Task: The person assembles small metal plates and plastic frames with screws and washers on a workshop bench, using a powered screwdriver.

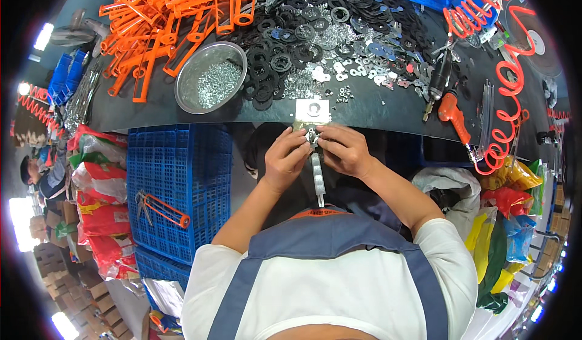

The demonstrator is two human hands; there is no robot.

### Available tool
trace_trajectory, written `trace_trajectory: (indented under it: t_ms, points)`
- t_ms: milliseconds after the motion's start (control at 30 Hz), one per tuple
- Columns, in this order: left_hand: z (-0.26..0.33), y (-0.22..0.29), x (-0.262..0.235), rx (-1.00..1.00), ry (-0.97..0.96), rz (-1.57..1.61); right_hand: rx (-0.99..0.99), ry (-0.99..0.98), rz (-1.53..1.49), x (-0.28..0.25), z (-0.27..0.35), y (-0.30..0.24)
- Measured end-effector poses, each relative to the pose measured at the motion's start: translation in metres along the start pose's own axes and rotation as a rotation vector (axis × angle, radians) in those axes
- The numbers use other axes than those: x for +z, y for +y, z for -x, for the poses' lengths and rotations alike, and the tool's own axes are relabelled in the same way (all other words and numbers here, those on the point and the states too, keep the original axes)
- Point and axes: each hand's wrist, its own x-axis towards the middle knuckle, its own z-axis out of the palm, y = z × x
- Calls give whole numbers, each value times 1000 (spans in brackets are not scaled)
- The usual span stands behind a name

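At the table's front edge my left hand (286,157) and my right hand (345,151) face each other with their fingers pinched on a small metal mechanism (311,136). A long silvery handle (318,176) extends from it toward my body. Just beyond my fingertips, a bright metal plate fixture (313,111) with a round hole sits at the table edge. My fingers partly cover the mechanism, so its finer parts cannot be made out.
A steel bowl of small metal pieces (186,90) stands left, below piled orange frames (142,67). Black rings and washers (285,37) heap across the middle. An orange-handled air tool (451,116) with a coiled red hose (512,76) lies right. Blue crates (160,182) stand left.
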Motion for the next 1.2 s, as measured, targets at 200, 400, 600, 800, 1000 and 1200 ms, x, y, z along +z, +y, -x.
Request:
trace_trajectory:
  t_ms: [200, 400, 600, 800, 1000, 1200]
  points:
    - [-13, -1, -17, -24, -152, 67, 30, -80, -14, -6, -4, -1]
    - [-98, -58, -67, -122, 38, -67, 400, 259, 339, -32, -4, 64]
    - [-231, -231, -61, -506, -226, -430, 256, 169, 517, -26, -3, 62]
    - [-233, -298, -28, -537, -592, -593, 363, 239, 468, -20, 1, 65]
    - [-224, -245, -134, -848, -450, -136, 395, 232, 463, -23, 4, 69]
    - [-142, -224, -233, -1098, -224, 233, 395, 223, 461, -22, 1, 70]
